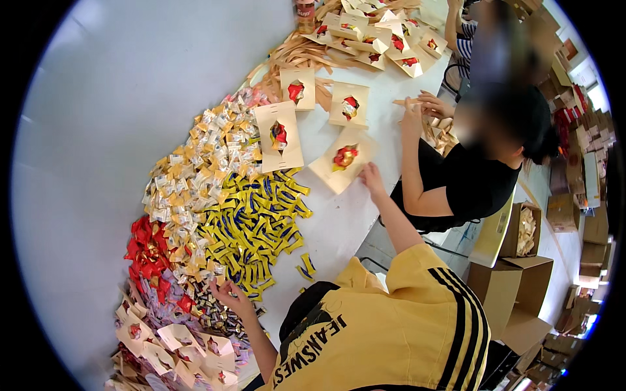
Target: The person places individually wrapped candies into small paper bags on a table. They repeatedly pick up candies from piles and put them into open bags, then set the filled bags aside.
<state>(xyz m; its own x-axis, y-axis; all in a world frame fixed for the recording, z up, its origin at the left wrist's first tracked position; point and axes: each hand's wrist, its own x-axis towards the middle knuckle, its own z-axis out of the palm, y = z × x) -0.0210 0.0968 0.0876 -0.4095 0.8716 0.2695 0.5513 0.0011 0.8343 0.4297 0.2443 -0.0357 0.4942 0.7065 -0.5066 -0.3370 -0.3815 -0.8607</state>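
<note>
My right hand grips the edge of a cream card candy pouch, which is blurred. Red and gold wrapped sweets show through its cut-out window. Three similar pouches stand or lie just beyond, including a larger-looking one against the sweets pile. My left hand hovers by the pile, its fingers bent near a white-and-yellow wrapped sweet; whether it holds that sweet is unclear. Around it lie small dark wrapped sweets, yellow-and-blue wrapped sweets and red foil-wrapped sweets.
Tan paper strips and many filled pouches cover the table's far end, beside a drink bottle. More pouches lie lower left. A co-worker in black sits on my right. An open carton stands behind.
</note>
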